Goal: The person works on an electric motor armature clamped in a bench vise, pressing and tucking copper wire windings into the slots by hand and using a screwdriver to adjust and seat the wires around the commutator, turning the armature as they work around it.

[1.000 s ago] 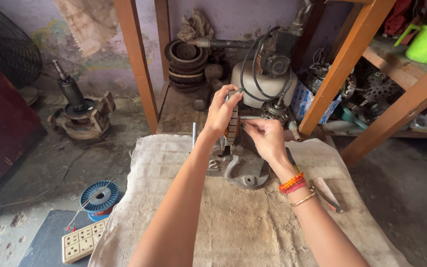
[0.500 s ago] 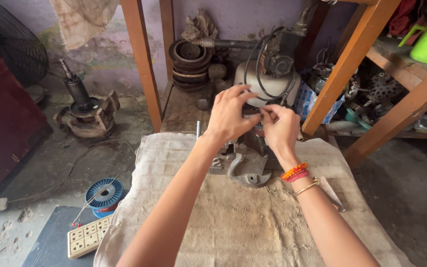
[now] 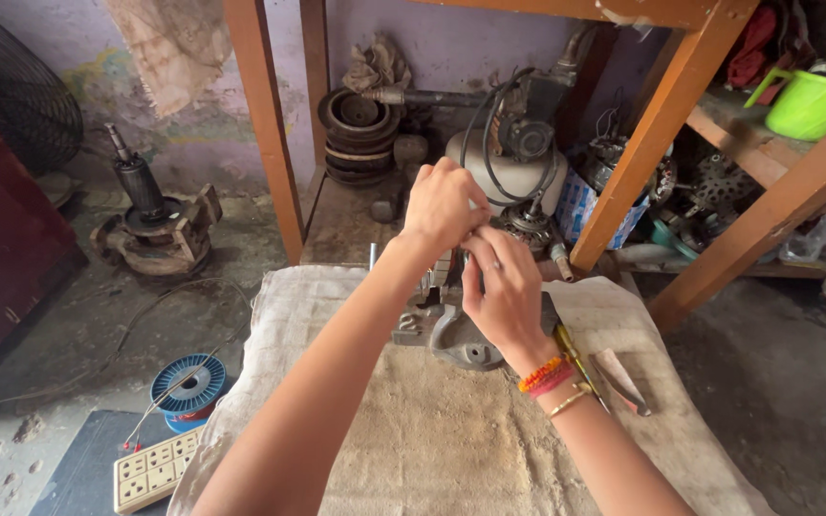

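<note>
Your left hand (image 3: 444,203) & right hand (image 3: 501,296) both pinch sth tiny, can't tell what, above metal part (image 3: 451,330) on desk (image 3: 413,440); work mid-way, unfinished.

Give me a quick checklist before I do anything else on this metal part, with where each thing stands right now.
1. Left hand on the work: ok, fingers pinched at its top.
2. Right hand on the work: ok, beside the left.
3. Grey metal part resting on the burlap cloth: ok.
4. Pliers close by on the cloth: ok.
5. What the fingertips pinch: cannot tell, hidden.
6. Wire spool on the cloth: not ok, on the floor.
</note>
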